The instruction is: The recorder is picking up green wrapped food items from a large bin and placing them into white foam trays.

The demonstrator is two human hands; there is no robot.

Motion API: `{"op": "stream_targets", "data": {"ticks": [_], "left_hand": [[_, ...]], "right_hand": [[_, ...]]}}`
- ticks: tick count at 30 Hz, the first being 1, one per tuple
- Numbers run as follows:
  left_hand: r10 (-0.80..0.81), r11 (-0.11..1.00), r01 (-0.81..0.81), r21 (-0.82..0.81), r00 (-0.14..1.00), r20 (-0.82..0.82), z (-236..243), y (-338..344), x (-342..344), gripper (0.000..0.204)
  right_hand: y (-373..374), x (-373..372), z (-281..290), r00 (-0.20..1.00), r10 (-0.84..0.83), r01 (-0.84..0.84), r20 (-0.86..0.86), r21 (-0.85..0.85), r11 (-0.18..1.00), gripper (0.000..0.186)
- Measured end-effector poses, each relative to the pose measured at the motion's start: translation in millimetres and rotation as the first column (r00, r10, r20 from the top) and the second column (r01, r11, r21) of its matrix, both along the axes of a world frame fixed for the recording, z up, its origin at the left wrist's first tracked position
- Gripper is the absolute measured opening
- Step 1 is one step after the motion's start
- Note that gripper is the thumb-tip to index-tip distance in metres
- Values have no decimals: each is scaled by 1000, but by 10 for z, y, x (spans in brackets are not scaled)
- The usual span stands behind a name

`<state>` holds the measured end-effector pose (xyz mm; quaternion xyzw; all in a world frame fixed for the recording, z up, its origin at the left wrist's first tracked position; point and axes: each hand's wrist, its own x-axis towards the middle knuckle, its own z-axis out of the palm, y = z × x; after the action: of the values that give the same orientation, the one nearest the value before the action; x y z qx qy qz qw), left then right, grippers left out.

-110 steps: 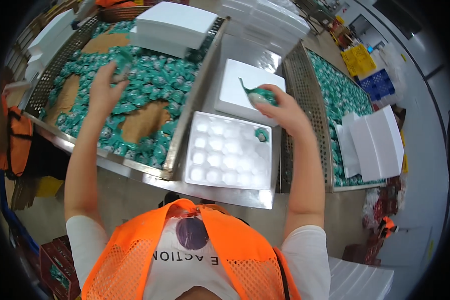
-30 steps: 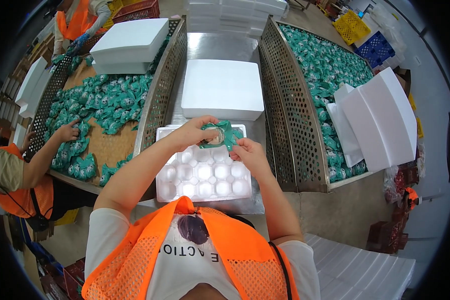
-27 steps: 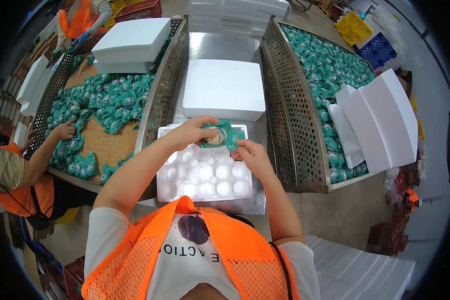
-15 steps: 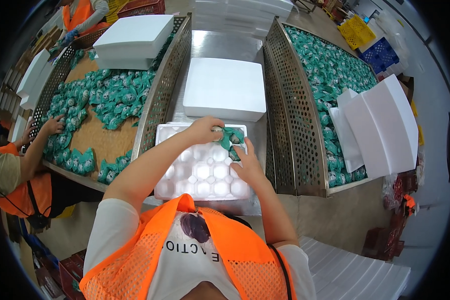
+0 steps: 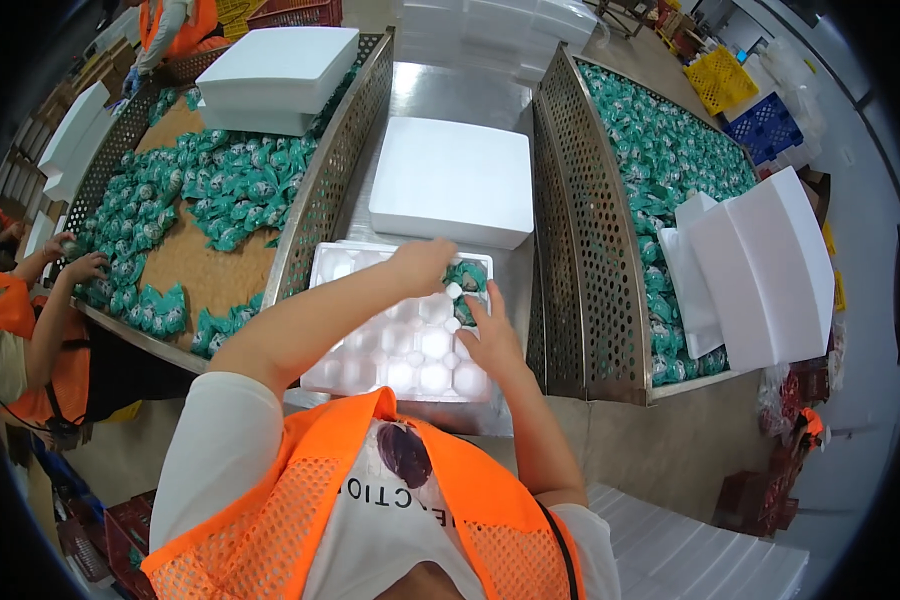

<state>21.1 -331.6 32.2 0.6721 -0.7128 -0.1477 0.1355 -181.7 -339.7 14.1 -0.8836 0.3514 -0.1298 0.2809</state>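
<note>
A white foam tray (image 5: 370, 355) with round hollows lies in front of me on a metal table. Green-wrapped balls (image 5: 466, 277) sit in hollows at its far right. My left hand (image 5: 425, 265) is over the tray's far side, left of these balls, with its fingers bent down. Whatever those fingers hold is hidden under the hand. At the tray's right edge, my right hand (image 5: 494, 335) has thumb and fingers apart. Its fingertips lie beside a second green-wrapped ball (image 5: 463, 311), and whether they touch it I cannot tell.
A closed white foam box (image 5: 452, 180) stands beyond the tray. Perforated metal bins flank the table, with green-wrapped balls (image 5: 250, 190) at left and more balls (image 5: 660, 140) at right. Foam lids (image 5: 760, 270) lean over the right bin. A co-worker's hand (image 5: 85, 268) reaches into the left bin.
My left hand has shifted slightly right, and the pale round thing seen at its fingers is now out of sight. My right hand has drawn slightly down from the balls.
</note>
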Motion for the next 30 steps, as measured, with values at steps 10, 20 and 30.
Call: {"op": "stream_targets", "data": {"ticks": [10, 20, 30], "left_hand": [[141, 990, -142, -1, 987, 78, -298, 47, -8, 13], [41, 948, -125, -291, 959, -279, 378, 620, 320, 22], [392, 904, -421, 69, 754, -527, -319, 1954, 1471, 19]], "right_hand": [[13, 119, 51, 998, 56, -56, -1, 6, 998, 49], [-158, 89, 532, 998, 22, -13, 62, -154, 988, 45], [393, 1571, 1734, 911, 404, -412, 78, 164, 896, 38]]}}
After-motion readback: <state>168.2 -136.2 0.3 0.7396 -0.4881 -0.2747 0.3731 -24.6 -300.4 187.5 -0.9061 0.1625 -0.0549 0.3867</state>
